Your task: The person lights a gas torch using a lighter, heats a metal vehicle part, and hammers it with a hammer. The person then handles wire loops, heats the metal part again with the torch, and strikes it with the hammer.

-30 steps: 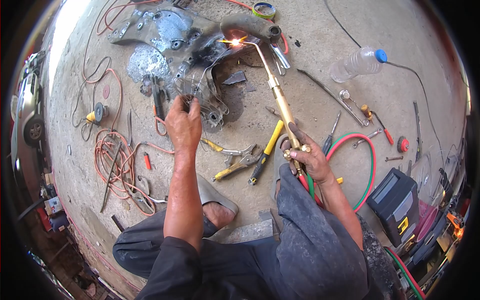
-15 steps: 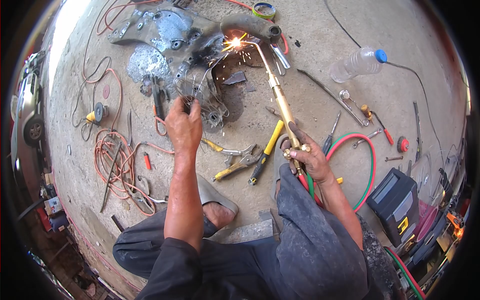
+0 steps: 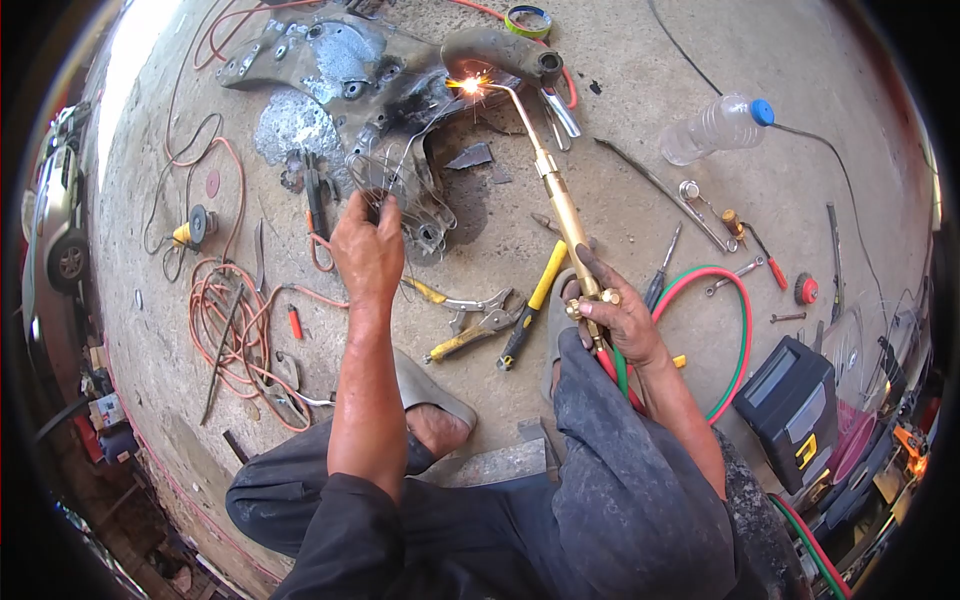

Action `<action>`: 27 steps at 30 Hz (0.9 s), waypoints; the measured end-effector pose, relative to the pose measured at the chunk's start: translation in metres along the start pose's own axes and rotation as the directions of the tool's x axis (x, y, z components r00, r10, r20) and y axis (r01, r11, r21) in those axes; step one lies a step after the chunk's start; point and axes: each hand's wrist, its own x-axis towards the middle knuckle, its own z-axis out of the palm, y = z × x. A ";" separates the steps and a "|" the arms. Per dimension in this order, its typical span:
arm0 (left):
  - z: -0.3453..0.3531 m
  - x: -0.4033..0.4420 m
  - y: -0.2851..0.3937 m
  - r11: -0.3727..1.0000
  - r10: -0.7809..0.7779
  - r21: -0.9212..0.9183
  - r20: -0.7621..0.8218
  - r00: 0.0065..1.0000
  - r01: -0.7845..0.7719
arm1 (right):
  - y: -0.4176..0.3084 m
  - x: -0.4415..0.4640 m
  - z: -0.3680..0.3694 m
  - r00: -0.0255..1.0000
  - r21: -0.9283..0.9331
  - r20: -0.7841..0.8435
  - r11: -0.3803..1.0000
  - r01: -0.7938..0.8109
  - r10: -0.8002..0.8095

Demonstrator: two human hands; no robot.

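Observation:
My right hand [image 3: 625, 318] is wrapped round the brass gas torch [image 3: 566, 208] near its valve knobs. The torch's bent tip has a bright flame with sparks at the dark metal vehicle part [image 3: 405, 92], just beside its curved tube [image 3: 495, 50]. Thin wire [image 3: 408, 155] is pinched in my left hand [image 3: 368, 245]. One strand runs up toward the flame, and loose loops spread over the lower end of the metal part. Glare hides the exact spot where the wire's end and flame meet.
Red and green hoses [image 3: 742, 300] curve beside my right leg. Locking pliers [image 3: 480, 305] and a yellow-handled hammer [image 3: 535, 300] lie near my feet. An orange cable [image 3: 215, 320] is coiled at left, near an angle grinder [image 3: 197, 226]. A plastic bottle [image 3: 705, 130] and black case [image 3: 788, 400] are at right.
The flame's glow is smaller and fewer sparks fly. The torch tip has shifted very slightly; both hands stay nearly in place with the same holds.

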 end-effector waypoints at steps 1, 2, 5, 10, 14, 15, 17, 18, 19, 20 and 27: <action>0.000 0.000 0.000 1.000 0.008 0.001 -0.005 1.000 -0.008 | 0.000 0.000 0.000 1.000 0.003 0.002 1.000 0.000 0.000; 0.001 0.000 -0.001 1.000 0.015 0.002 -0.010 1.000 -0.015 | 0.000 0.000 0.000 1.000 0.002 0.000 1.000 0.003 -0.003; 0.003 0.001 -0.002 0.997 0.033 0.073 -0.028 0.999 -0.031 | 0.000 0.000 0.001 1.000 0.001 -0.003 1.000 0.007 -0.007; 0.005 0.001 -0.002 1.000 0.015 0.021 -0.019 1.000 -0.015 | 0.000 0.000 0.000 1.000 0.002 -0.004 1.000 0.010 -0.010; 0.005 0.002 -0.001 0.996 0.019 0.086 -0.020 1.000 -0.017 | 0.000 0.000 0.001 1.000 -0.006 -0.012 1.000 0.003 -0.003; 0.006 0.003 -0.003 0.997 0.006 0.076 -0.007 1.000 -0.006 | 0.000 0.001 0.001 1.000 -0.008 -0.013 1.000 0.005 -0.005; 0.008 0.005 -0.008 0.998 -0.018 0.057 0.020 1.000 0.017 | 0.000 0.001 0.001 1.000 -0.011 -0.013 1.000 0.007 -0.008; 0.005 0.004 -0.003 1.000 -0.009 0.014 0.007 1.000 0.009 | 0.000 0.001 0.000 1.000 -0.011 -0.011 1.000 0.008 -0.008; 0.001 0.001 0.004 1.000 -0.001 -0.028 -0.007 1.000 0.001 | 0.001 0.001 0.000 1.000 -0.010 -0.009 1.000 0.009 -0.009; -0.002 -0.002 0.009 0.997 0.007 -0.070 -0.022 1.000 -0.009 | 0.000 0.001 0.000 1.000 -0.011 -0.010 1.000 0.008 -0.008; 0.001 -0.034 -0.030 0.964 -0.203 -0.138 0.181 0.962 0.229 | -0.001 0.001 0.002 1.000 -0.022 -0.020 1.000 0.006 -0.007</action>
